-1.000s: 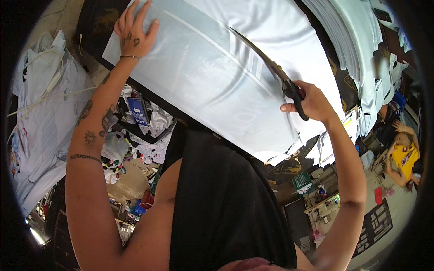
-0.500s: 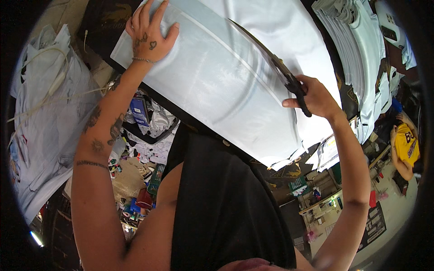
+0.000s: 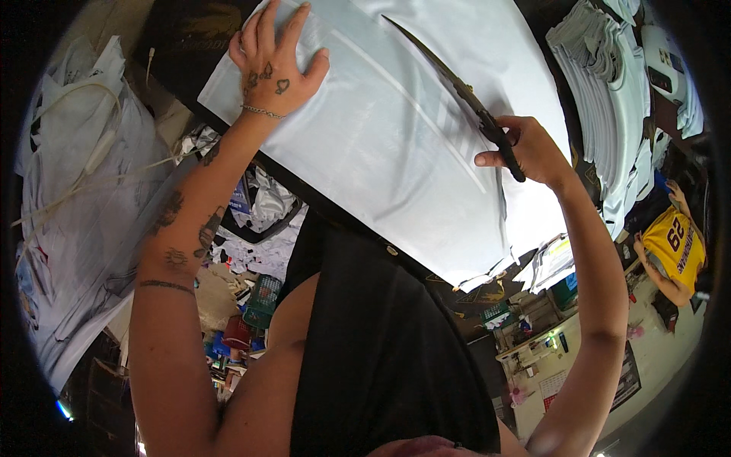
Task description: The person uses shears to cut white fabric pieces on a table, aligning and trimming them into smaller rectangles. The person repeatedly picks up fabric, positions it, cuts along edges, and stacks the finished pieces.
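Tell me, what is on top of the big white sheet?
On the white sheet the left hand lies flat, and the scissors in the right hand rest across it. What lies beneath the sheet is covered.

My table (image 3: 183, 38) was dark, and showed only at its near edge and left corner; a wide white sheet (image 3: 396, 137) lay flat on it and hung past the near edge; to my right, a stack of folded white cloth (image 3: 609, 99) sat alongside the sheet.
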`<action>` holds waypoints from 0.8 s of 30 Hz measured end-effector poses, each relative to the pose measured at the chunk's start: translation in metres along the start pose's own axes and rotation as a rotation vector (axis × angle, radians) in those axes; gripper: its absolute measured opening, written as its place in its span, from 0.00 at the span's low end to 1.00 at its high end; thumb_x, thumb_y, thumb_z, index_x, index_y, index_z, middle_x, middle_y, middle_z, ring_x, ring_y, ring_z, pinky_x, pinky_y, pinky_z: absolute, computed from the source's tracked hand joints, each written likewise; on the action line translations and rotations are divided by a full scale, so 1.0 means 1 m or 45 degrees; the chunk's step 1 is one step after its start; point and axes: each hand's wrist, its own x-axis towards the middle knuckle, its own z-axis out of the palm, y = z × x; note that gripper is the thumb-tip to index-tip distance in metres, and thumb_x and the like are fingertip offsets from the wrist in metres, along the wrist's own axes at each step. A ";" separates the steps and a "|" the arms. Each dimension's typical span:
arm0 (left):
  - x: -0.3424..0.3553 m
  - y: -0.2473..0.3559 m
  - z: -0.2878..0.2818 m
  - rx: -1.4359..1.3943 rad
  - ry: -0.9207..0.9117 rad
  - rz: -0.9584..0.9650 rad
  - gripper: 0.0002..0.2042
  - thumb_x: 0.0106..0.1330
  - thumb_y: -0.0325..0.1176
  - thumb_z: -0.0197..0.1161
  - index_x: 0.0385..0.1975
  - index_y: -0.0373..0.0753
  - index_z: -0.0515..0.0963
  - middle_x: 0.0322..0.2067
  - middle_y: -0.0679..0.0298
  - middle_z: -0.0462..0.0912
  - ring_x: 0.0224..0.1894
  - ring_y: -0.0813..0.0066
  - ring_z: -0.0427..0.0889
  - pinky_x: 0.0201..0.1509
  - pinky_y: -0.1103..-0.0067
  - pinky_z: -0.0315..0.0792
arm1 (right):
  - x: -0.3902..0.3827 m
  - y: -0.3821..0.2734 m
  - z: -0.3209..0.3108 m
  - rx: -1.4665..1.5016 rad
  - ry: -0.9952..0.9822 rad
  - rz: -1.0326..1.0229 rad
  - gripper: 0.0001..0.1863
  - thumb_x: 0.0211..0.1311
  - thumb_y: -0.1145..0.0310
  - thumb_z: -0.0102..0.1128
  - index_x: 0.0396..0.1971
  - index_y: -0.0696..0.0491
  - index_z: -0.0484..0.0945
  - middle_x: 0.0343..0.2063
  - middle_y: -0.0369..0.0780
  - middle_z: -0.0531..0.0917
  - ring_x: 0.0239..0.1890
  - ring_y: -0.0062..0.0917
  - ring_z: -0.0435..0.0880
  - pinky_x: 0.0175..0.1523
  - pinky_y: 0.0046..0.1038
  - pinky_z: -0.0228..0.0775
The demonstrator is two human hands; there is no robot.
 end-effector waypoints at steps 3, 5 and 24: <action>0.000 -0.001 0.001 -0.012 -0.009 0.017 0.34 0.63 0.48 0.67 0.72 0.52 0.70 0.73 0.51 0.62 0.73 0.49 0.57 0.70 0.45 0.48 | 0.008 -0.012 -0.002 0.037 0.046 -0.063 0.45 0.35 0.38 0.88 0.47 0.61 0.86 0.26 0.40 0.87 0.28 0.27 0.85 0.40 0.28 0.76; 0.001 -0.002 0.001 -0.018 -0.012 0.020 0.35 0.63 0.48 0.67 0.72 0.51 0.70 0.73 0.51 0.63 0.73 0.49 0.57 0.70 0.45 0.48 | 0.012 -0.020 -0.003 0.018 0.041 -0.049 0.45 0.35 0.38 0.88 0.47 0.60 0.86 0.27 0.42 0.88 0.29 0.28 0.86 0.41 0.28 0.77; 0.005 0.001 -0.004 -0.049 0.039 -0.031 0.36 0.62 0.50 0.67 0.70 0.44 0.69 0.72 0.49 0.63 0.72 0.50 0.59 0.70 0.47 0.50 | 0.060 -0.085 -0.018 -0.085 0.085 -0.144 0.52 0.32 0.33 0.86 0.49 0.64 0.85 0.27 0.46 0.86 0.29 0.31 0.86 0.40 0.30 0.77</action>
